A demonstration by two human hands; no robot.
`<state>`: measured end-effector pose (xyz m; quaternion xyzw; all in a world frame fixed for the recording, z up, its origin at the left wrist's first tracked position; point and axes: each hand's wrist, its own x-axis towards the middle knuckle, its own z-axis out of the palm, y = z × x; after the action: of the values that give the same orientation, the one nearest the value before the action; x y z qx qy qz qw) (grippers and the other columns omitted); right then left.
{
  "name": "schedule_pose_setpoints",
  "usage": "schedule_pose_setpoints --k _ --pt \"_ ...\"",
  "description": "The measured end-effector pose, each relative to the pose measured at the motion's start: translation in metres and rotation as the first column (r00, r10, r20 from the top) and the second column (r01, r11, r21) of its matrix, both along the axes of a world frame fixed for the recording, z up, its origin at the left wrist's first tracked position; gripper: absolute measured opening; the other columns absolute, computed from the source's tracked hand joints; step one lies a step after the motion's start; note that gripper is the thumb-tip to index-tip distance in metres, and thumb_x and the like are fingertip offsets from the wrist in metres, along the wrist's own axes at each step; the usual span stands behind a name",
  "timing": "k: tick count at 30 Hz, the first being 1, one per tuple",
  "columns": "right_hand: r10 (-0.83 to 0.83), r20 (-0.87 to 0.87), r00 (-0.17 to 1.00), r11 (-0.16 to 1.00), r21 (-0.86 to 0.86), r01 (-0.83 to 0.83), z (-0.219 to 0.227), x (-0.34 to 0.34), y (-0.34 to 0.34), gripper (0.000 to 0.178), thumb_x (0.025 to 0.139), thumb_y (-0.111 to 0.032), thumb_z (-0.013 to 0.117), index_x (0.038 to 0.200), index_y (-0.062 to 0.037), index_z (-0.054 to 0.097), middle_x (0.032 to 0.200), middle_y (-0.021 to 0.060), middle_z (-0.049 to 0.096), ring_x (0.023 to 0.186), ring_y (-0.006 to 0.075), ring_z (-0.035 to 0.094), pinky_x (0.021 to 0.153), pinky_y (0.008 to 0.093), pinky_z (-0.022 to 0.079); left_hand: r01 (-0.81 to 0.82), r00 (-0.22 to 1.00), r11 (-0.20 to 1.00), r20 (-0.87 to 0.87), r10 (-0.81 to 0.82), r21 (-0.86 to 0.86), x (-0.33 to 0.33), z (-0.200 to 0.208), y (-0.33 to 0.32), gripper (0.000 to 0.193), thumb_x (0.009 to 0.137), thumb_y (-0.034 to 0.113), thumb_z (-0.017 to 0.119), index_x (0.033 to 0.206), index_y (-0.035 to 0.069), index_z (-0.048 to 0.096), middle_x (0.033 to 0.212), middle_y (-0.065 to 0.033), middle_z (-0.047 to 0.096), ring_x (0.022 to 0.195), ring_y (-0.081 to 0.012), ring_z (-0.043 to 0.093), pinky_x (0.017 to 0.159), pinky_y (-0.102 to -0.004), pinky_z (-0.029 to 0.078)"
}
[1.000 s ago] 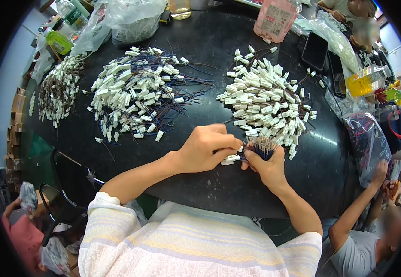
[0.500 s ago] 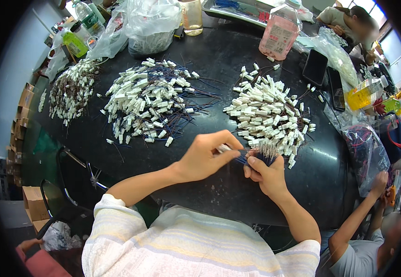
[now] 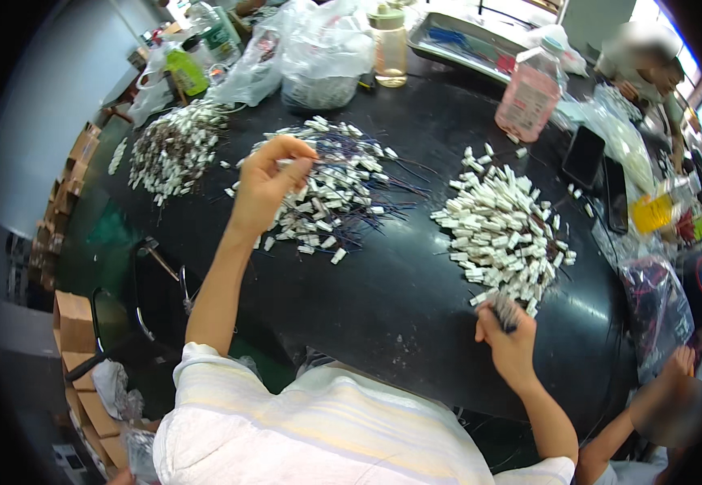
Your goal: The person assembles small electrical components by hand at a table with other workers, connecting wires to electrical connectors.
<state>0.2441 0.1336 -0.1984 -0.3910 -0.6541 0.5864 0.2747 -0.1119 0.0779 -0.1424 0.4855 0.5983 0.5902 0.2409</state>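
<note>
My left hand (image 3: 266,184) is raised over the middle pile of white connectors with dark blue wires (image 3: 323,202). Its thumb and fingers are pinched together, and a thin wire (image 3: 333,166) seems to run out from the fingertips; the pile behind makes its ends hard to follow. My right hand (image 3: 509,339) is closed around a bundle of dark wires (image 3: 503,311) whose pale tips point up. That hand is at the near edge of the right-hand pile of white connectors (image 3: 501,230), which has dark brownish wires.
A third connector pile (image 3: 177,145) lies at the far left of the black table (image 3: 375,299). Behind are a plastic bag (image 3: 327,56), a tumbler (image 3: 390,48), a metal tray (image 3: 464,47) and a pink-liquid bottle (image 3: 531,93). Phones (image 3: 583,156) lie right; co-workers sit beyond.
My left hand has moved from beside the right hand, left and away from me, to the middle pile. My right hand still grips the wire bundle. The view has shifted.
</note>
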Motion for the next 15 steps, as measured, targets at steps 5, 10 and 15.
schedule_pose_setpoints --k 5,10,15 --pt "0.215 0.081 0.973 0.892 0.389 -0.23 -0.024 0.005 0.002 0.012 0.079 0.005 0.056 0.09 0.0023 0.056 0.061 0.0075 0.055 0.054 0.0134 0.057 0.049 0.0234 0.042 0.083 0.99 0.996 0.112 -0.085 0.018 0.015 0.006 -0.002 0.006 0.083 0.003 0.057 0.089 0.002 0.058 0.079 -0.0009 0.055 0.064 -0.005 0.051 0.057 -0.0186 0.042" --pt "-0.01 0.011 1.0 0.936 0.353 0.006 -0.02 0.0 0.033 0.008 0.084 0.0 0.056 0.091 0.0026 0.057 0.059 0.0044 0.053 0.05 0.0097 0.05 0.048 0.0231 0.04 -0.087 0.965 0.995 -0.243 0.098 0.056 -0.017 0.005 0.009 0.007 0.084 0.003 0.056 0.088 0.001 0.061 0.085 -0.0031 0.06 0.071 -0.0076 0.055 0.061 -0.0208 0.045" --pt "-0.156 -0.214 0.964 0.983 0.065 0.173 -0.025 0.012 0.044 0.009 0.086 -0.004 0.055 0.089 0.0029 0.058 0.058 0.0022 0.053 0.051 0.0066 0.047 0.047 0.0206 0.035 -0.176 0.251 0.925 -0.893 0.373 0.337 0.018 0.003 0.033 0.021 0.067 0.002 0.065 0.088 0.006 0.064 0.103 -0.0136 0.058 0.099 -0.031 0.053 0.082 -0.0394 0.043"
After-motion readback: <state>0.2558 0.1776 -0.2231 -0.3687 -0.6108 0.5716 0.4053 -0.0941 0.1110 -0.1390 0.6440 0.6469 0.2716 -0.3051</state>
